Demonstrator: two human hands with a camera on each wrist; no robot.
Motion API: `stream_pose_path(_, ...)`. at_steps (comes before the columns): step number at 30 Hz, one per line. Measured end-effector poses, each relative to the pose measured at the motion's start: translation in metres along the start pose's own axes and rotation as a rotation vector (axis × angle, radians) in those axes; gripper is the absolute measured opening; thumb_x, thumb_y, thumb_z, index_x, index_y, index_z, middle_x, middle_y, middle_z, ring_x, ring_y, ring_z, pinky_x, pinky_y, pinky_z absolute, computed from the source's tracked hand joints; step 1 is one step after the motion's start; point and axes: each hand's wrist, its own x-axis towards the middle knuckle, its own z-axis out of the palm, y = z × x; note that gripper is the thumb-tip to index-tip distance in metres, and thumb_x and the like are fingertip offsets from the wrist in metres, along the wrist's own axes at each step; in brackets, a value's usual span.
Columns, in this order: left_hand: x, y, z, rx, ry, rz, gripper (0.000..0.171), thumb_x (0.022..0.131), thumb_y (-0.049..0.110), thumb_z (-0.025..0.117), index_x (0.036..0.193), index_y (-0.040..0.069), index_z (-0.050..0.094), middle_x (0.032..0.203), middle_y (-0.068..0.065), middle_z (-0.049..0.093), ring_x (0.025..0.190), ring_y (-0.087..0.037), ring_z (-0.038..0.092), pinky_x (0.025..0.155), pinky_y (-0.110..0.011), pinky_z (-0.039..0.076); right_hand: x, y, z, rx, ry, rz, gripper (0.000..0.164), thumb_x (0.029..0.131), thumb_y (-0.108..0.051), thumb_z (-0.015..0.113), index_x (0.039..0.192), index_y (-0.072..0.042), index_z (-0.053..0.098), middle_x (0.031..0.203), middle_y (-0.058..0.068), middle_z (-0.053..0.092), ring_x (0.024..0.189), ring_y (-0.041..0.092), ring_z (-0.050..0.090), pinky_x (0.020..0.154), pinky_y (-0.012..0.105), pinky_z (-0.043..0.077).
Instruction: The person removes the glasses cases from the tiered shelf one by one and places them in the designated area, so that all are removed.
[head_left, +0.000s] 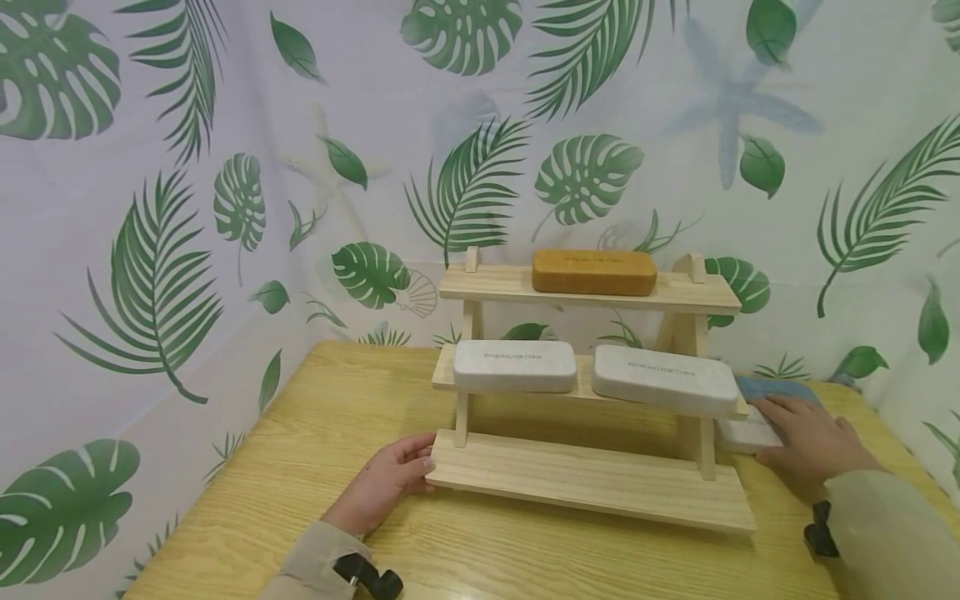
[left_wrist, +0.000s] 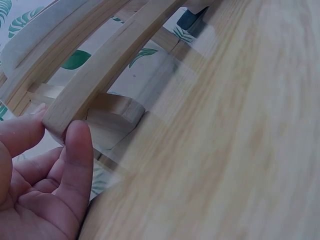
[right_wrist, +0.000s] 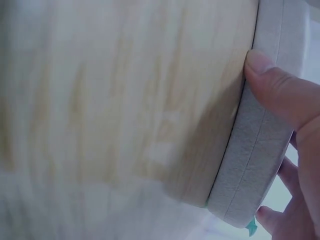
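A three-tier wooden display rack (head_left: 585,479) stands on the table. My left hand (head_left: 386,483) pinches the left end of its lowest shelf (left_wrist: 75,102) between thumb and fingers. To the right of the rack, my right hand (head_left: 813,437) holds a white glasses case (right_wrist: 252,145) lying on the table, thumb along its near side and fingers at the far side. Part of that case is hidden by the rack and the hand. Just behind it lies a blue glasses case (head_left: 776,388), partly covered by the fingers.
On the top shelf sits an orange-brown glasses case (head_left: 592,273). Two white cases, a left one (head_left: 515,367) and a right one (head_left: 663,379), occupy the middle shelf, both with printed lettering. A leaf-patterned cloth (head_left: 360,100) hangs behind the wood-grain table (head_left: 262,508).
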Motion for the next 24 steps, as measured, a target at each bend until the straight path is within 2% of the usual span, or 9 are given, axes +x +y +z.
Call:
stream_pose_path(5,0.0002,-0.0007,-0.0006,0.002,0.0,0.004,0.06,0.105,0.015,0.057,0.154,-0.007,0.031,0.145,-0.025,0.048,0.115,-0.023,0.058,0.089,-0.036,0.055,0.0028,0.0015,0.0003,-0.001,-0.004,0.015,0.094,0.083,-0.056,0.078,0.151,-0.003,0.04,0.147,0.033,0.038,0.129,0.059,0.033,0.087,0.085,0.025)
stream_pose_path(12,-0.0005,-0.0002,-0.0005,0.0,-0.003,-0.001,0.06,0.105,0.016,0.057,0.155,-0.007,0.031,0.147,-0.026,0.046,0.118,-0.024,0.057,0.09,-0.036,0.055,0.0079,0.0058,0.0029,-0.029,0.012,0.01,0.09,0.082,-0.051,0.08,0.148,-0.002,0.042,0.145,0.033,0.04,0.126,0.06,0.036,0.085,0.084,0.03)
stream_pose_path(20,-0.0016,0.0004,-0.0006,0.0,-0.008,-0.003,0.06,0.106,0.015,0.056,0.155,-0.007,0.03,0.147,-0.025,0.046,0.119,-0.024,0.057,0.091,-0.037,0.055,0.0087,0.0034,0.0024,-0.013,-0.002,0.041,0.089,0.083,-0.047,0.079,0.15,-0.002,0.041,0.147,0.034,0.038,0.128,0.061,0.032,0.087,0.084,0.028)
stream_pose_path(24,-0.0016,0.0016,-0.0004,-0.006,-0.01,-0.009,0.06,0.106,0.016,0.057,0.155,-0.006,0.031,0.147,-0.025,0.047,0.119,-0.024,0.058,0.091,-0.037,0.055,0.0088,0.0009,0.0036,0.009,0.007,0.062,0.092,0.084,-0.054,0.077,0.151,-0.003,0.041,0.148,0.034,0.036,0.13,0.06,0.029,0.089,0.084,0.025)
